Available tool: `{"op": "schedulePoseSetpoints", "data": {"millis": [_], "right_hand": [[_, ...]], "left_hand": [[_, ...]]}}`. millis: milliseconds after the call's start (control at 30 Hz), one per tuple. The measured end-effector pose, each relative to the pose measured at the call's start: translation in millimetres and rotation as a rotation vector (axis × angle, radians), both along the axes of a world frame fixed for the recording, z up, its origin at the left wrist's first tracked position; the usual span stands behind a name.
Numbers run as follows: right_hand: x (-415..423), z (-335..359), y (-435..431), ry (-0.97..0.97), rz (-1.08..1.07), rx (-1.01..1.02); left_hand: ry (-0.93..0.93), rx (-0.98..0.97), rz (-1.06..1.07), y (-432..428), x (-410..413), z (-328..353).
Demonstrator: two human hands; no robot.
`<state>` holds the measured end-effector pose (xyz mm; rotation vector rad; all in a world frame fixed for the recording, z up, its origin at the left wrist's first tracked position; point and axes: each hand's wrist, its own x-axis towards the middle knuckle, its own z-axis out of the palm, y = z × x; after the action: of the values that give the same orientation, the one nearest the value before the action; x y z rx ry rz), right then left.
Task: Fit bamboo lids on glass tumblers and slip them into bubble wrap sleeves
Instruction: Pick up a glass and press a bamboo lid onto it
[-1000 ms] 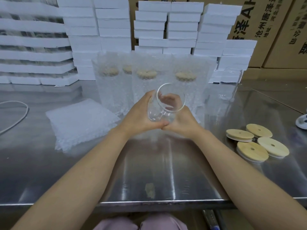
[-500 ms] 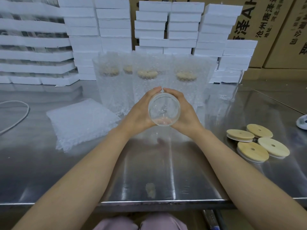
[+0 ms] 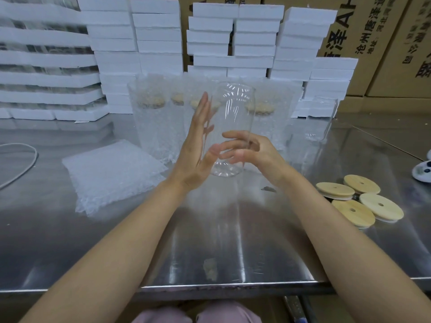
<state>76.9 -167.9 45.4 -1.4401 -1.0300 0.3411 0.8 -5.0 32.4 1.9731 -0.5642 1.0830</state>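
1. A thin white cable lies looped at the far left of the shiny steel table, out of the working area.
2. A pile of flat white bubble wrap sleeves lies just left of the hands, probably kept there so the left hand can take one quickly.
3. Finished tumblers in bubble wrap, with lids showing through the wrap, stand in a row at the back in front of the stacked white foam boxes. This leaves the front of the table free.
4. The left hand is flat with straight fingers, its palm against the left side of the glass. It appears to steady the glass rather than grasp it.
5. The clear glass tumbler stands upright between the hands, just above the table, with its mouth up and no lid on it.
6. The right hand curls its thumb and fingers round the tumbler's lower part and seems to carry its weight.
7. A second bare glass tumbler waits behind on the right.
8. Four round pale bamboo lids, each with a centre hole, lie near the right forearm, handy for fitting one next.
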Motion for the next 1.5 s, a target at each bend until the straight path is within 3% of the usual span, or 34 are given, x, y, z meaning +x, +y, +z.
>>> {"op": "schedulePoseSetpoints", "data": {"millis": [167, 267, 367, 400, 500, 567, 733, 867, 967, 1033, 1167, 1267, 1367, 1433, 1500], "right_hand": [[-0.8, 11.2, -7.1, 0.401, 0.357, -0.056], [-2.7, 17.3, -11.4, 0.700, 0.585, 0.000], [-8.6, 25.3, -13.6, 1.114, 0.956, 0.131], [-8.6, 26.1, -13.6, 1.145, 1.012, 0.152], [-3.4, 19.5, -10.4, 0.904, 0.678, 0.034], [-0.2, 11.8, -8.0, 0.869, 0.512, 0.001], [13.5, 1.6, -5.0, 0.836, 0.536, -0.103], [17.9, -1.0, -1.2, 0.852, 0.355, -0.189], [15.5, -1.6, -0.4, 0.908, 0.322, -0.100], [13.3, -1.6, 2.7, 0.789, 0.252, -0.079], [7.3, 2.6, 9.0, 0.547, 0.033, -0.026], [2.1, 5.2, 11.9, 0.399, -0.114, 0.072], [-1.8, 7.3, 14.5, 0.259, -0.253, 0.221], [-2.0, 9.1, 13.5, 0.174, -0.342, 0.287], [-2.3, 9.2, 11.3, 0.115, -0.401, 0.318]], "left_hand": [[-0.140, 0.124, 0.158, 1.1, 0.6, 1.4], [-0.222, 0.251, 0.235, 8.5, 2.6, -0.2], [-0.260, 0.275, 0.315, 6.7, 5.2, -3.4], [-0.261, 0.263, 0.343, 5.4, 5.5, -4.2], [-0.234, 0.273, 0.415, 4.6, 3.4, -4.5], [-0.208, 0.329, 0.421, 4.9, 2.3, -4.3], [-0.025, 0.169, 0.345, 2.1, -1.1, -9.8], [0.111, 0.067, 0.310, 4.2, -0.6, -12.9], [0.163, 0.067, 0.265, 2.7, 0.2, -14.5], [0.166, 0.059, 0.205, 0.8, -0.3, -13.3], [-0.051, 0.131, 0.205, -1.8, 0.3, -7.6], [-0.161, -0.060, 0.326, -4.7, 1.4, -0.4], [-0.071, -0.337, 0.201, -10.7, -1.4, 4.9], [0.013, -0.332, 0.107, -11.4, -2.0, 4.7], [0.110, -0.210, 0.077, -14.6, -2.8, 0.4]]}}
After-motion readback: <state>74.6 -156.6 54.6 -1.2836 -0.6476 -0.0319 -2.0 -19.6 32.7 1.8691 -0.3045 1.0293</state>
